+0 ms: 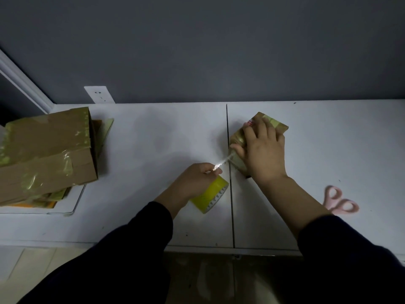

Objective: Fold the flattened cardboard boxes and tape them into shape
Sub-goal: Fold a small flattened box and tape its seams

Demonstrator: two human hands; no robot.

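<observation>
Scissors point(341, 202) half behind right forearm point(306, 200); taped boxes point(43, 150) beyond left edge

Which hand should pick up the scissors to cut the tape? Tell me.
Right, probably. The pink scissors lie beside the right forearm; the right hand only presses flat on the small box, while the left hand grips the tape roll, holding its strip taut.
</observation>
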